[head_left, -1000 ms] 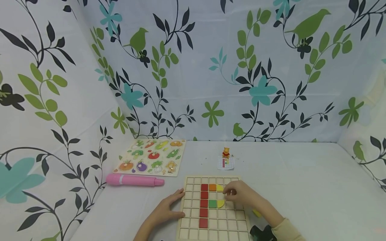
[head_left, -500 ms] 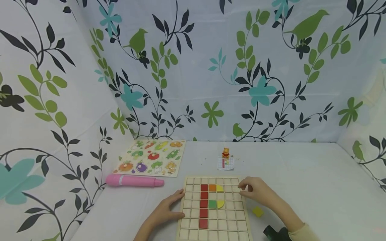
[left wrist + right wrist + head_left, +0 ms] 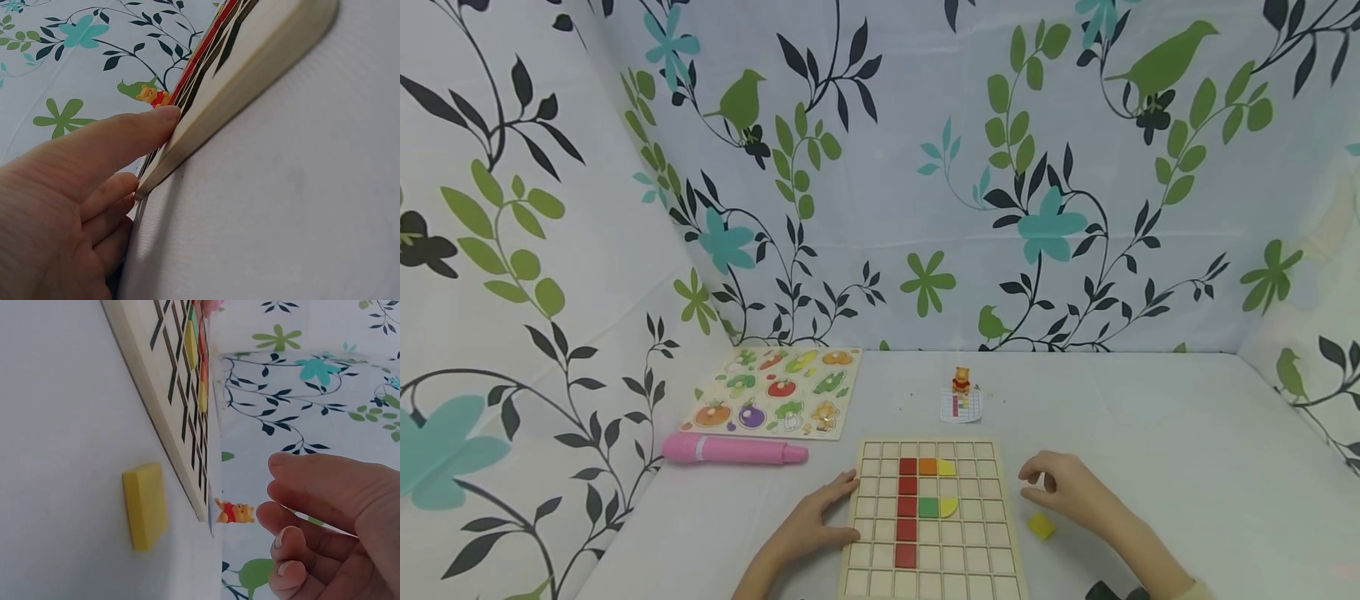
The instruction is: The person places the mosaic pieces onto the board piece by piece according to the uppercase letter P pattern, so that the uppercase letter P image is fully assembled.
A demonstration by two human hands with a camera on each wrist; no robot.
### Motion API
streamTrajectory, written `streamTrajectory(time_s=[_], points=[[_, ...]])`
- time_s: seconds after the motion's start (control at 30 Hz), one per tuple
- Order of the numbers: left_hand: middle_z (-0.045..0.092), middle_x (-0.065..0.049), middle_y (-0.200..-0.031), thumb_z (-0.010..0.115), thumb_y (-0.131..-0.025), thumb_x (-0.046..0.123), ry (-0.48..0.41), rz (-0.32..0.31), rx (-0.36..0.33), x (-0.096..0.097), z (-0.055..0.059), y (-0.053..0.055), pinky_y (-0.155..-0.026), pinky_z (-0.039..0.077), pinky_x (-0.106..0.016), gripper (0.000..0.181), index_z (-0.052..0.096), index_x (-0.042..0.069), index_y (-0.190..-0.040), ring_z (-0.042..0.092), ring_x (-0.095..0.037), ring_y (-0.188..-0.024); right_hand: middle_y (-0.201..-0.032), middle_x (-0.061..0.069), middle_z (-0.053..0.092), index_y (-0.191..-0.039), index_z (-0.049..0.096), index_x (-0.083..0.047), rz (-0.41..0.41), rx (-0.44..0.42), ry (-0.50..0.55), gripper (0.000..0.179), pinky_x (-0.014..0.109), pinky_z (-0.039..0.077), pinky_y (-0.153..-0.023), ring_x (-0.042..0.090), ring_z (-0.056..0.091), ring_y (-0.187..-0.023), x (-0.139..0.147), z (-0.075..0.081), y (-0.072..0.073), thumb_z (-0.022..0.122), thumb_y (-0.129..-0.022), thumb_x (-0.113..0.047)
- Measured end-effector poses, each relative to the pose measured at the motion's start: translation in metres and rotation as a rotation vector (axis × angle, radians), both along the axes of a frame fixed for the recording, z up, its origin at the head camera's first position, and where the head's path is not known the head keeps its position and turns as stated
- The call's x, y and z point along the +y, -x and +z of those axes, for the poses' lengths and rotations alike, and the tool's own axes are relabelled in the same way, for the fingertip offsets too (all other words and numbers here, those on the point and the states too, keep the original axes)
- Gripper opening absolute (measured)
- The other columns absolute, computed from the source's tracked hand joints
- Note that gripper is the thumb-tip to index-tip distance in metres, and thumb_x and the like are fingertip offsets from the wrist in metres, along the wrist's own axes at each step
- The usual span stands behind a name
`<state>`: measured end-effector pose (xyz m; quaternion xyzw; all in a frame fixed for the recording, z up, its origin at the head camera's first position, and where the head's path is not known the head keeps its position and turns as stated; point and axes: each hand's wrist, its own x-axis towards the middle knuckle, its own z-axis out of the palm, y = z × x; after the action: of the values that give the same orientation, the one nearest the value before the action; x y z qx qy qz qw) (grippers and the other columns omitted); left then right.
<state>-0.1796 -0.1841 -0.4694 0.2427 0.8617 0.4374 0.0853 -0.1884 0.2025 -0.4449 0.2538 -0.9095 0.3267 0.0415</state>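
Observation:
A wooden grid board lies on the table, with red squares in a column. Beside them sit an orange square, a green square and two yellow pieces with a rounded side. My left hand rests at the board's left edge; in the left wrist view its thumb touches the rim. Off the board's right side, my right hand is over the table, fingers loosely bent and holding nothing. A yellow block lies on the table between that hand and the board.
Behind the board, a small bear figure stands by a paper card with a coloured grid pattern. At left are a vegetable puzzle board and a pink marker-shaped tube. Patterned cloth hangs behind the table.
My right hand has moved right from near the upper yellow piece to beyond the board's edge, uncovering the yellow block. My left hand stays put.

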Motion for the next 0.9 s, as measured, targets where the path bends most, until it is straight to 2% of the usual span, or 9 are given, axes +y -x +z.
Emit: streamTrajectory(time_s=[0.07, 0.1, 0.27, 0.47, 0.63, 0.7, 0.9], points=[[0.032, -0.021, -0.137, 0.073, -0.073, 0.017, -0.003, 0.0, -0.012, 0.003, 0.012, -0.004, -0.1, 0.018, -0.054, 0.067, 0.043, -0.008, -0.127, 0.024, -0.039, -0.126, -0.077, -0.006, 0.057, -0.084, 0.064, -0.006, 0.01, 0.001, 0.008, 0.011, 0.019, 0.041, -0.047, 0.003, 0.042, -0.057, 0.002, -0.002, -0.002, 0.07, -0.075, -0.009], [0.032, -0.021, -0.137, 0.073, -0.073, 0.017, -0.001, 0.0, -0.009, 0.003, 0.012, -0.005, -0.1, 0.018, -0.054, 0.067, 0.043, -0.008, -0.127, 0.024, -0.039, -0.126, -0.077, -0.006, 0.057, -0.084, 0.064, -0.006, 0.015, 0.002, 0.013, 0.012, 0.019, 0.041, -0.047, 0.003, 0.041, -0.056, 0.003, -0.002, -0.003, 0.07, -0.074, -0.009], [0.033, -0.021, -0.137, 0.074, -0.072, 0.017, -0.005, 0.002, -0.003, 0.003, 0.012, -0.005, -0.1, 0.018, -0.055, 0.067, 0.043, -0.007, -0.127, 0.025, -0.039, -0.126, -0.077, -0.007, 0.056, -0.084, 0.063, -0.007, 0.032, 0.01, 0.024, 0.013, 0.019, 0.041, -0.046, 0.003, 0.04, -0.056, 0.006, -0.005, -0.004, 0.071, -0.074, -0.011], [0.034, -0.021, -0.137, 0.074, -0.072, 0.017, -0.001, -0.003, 0.053, 0.003, 0.007, -0.005, -0.099, 0.022, -0.055, 0.067, 0.044, -0.006, -0.127, 0.027, -0.04, -0.124, -0.077, -0.009, 0.055, -0.084, 0.063, -0.007, 0.063, -0.002, 0.009, 0.013, 0.019, 0.041, -0.046, 0.002, 0.04, -0.056, 0.009, -0.009, -0.004, 0.07, -0.075, -0.014], [0.034, -0.02, -0.137, 0.074, -0.072, 0.018, -0.008, 0.005, 0.032, 0.002, 0.008, -0.003, -0.1, 0.02, -0.054, 0.067, 0.044, -0.006, -0.127, 0.026, -0.038, -0.125, -0.077, -0.006, 0.056, -0.084, 0.062, -0.007, 0.08, -0.022, -0.019, 0.017, 0.02, 0.042, -0.048, 0.003, 0.042, -0.058, 0.01, -0.011, -0.002, 0.072, -0.073, -0.016], [0.033, -0.021, -0.137, 0.074, -0.072, 0.017, -0.017, 0.006, 0.018, 0.001, 0.005, -0.001, -0.099, 0.019, -0.055, 0.067, 0.044, -0.007, -0.127, 0.026, -0.038, -0.126, -0.076, -0.007, 0.055, -0.083, 0.062, -0.007, 0.091, -0.029, -0.03, 0.019, 0.02, 0.042, -0.048, 0.004, 0.043, -0.059, 0.01, -0.012, -0.002, 0.073, -0.071, -0.017], [0.033, -0.011, -0.14, 0.074, -0.072, 0.026, 0.017, 0.008, 0.033, -0.007, -0.024, 0.011, -0.101, 0.019, -0.053, 0.07, 0.044, 0.002, -0.131, 0.025, -0.032, -0.127, -0.07, -0.011, 0.049, -0.078, 0.059, -0.01, 0.104, -0.052, -0.064, 0.021, 0.022, 0.041, -0.05, 0.005, 0.043, -0.06, 0.011, -0.016, -0.003, 0.075, -0.069, -0.021]])
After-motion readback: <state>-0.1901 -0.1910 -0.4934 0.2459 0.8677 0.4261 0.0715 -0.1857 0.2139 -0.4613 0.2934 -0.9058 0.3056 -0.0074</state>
